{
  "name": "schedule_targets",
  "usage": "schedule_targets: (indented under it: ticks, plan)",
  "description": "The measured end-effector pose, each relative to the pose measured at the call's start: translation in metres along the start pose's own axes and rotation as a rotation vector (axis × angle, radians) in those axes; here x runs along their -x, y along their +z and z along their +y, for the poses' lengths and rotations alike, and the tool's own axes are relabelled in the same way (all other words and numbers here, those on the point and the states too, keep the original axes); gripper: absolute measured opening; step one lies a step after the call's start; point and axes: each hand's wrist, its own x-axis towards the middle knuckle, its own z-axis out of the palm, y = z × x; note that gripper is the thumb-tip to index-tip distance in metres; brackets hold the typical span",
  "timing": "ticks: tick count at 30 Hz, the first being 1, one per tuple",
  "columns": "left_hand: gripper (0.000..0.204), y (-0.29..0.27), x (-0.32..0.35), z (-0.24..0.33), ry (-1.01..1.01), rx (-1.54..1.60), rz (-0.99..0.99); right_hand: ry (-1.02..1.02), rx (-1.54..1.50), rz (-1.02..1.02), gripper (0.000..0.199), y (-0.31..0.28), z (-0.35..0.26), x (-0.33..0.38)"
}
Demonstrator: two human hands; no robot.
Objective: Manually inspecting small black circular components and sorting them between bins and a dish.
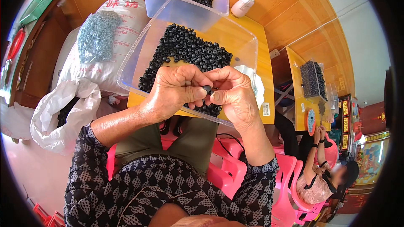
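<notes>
Over the near edge of a clear plastic bin (240, 33), my two hands meet at a small black rounded piece (207, 88). My left hand (174, 86) pinches it between thumb and forefinger. From the other side, my right hand (236, 94) is closed with thumb and fingertips at the same piece; whether a second small part sits in them is hidden. Below and beyond the hands, many loose black pieces (189, 46) lie in the bin, several showing a hole through the middle.
Behind stands another clear bin (185, 6) of black pieces, beside a pale bottle (243, 6). A white sheet (252, 82) lies right. Leftward are sacks (126, 38), a bag of bluish bits (99, 35) and an open white bag (67, 109). A co-worker (322, 172) sits at another table (299, 111).
</notes>
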Motion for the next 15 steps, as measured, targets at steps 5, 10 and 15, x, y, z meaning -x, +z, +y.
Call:
schedule_targets:
  ticks: [5, 10, 15]
  plan:
    - [0.009, 0.000, 0.000, 0.000, 0.011, -0.080, 0.014, -0.060, -0.024, -0.003, 0.030, 0.002, 0.007, -0.003]
    - [0.009, -0.001, 0.001, -0.003, 0.078, -0.075, 0.031, -0.068, -0.124, -0.032, 0.027, 0.005, 0.008, -0.009]
    - [0.007, 0.002, -0.004, 0.002, 0.062, -0.093, 0.034, -0.065, -0.094, 0.032, 0.022, 0.007, 0.009, -0.012]
